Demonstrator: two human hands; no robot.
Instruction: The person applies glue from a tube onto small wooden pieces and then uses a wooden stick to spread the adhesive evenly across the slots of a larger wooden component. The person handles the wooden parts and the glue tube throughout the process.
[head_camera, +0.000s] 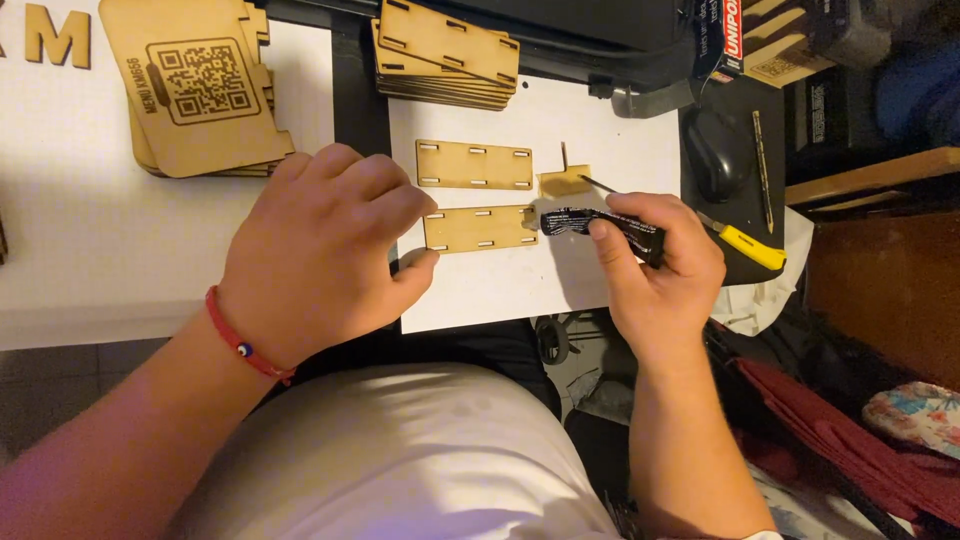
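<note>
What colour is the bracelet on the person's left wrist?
Red, with a small blue-and-white bead: the bracelet shows clearly in the head view.

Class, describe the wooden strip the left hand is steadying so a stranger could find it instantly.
Start at the white sheet in the middle of the desk. Two slotted wooden strips lie on it; take the nearer strip, whose left end the left hand presses. Unlike the untouched farther strip, it meets the black tube in the right hand.

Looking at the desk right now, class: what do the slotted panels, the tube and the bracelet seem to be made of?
Slotted panels: thin plywood or fibreboard, pale tan, matt, with darker cut edges, likely laser-cut. Tube, held in the right hand: black and crinkled, probably soft metal or plastic; hard to tell. Bracelet on the left hand's wrist: red woven cord with a small bead, apparently glass or plastic.
</note>
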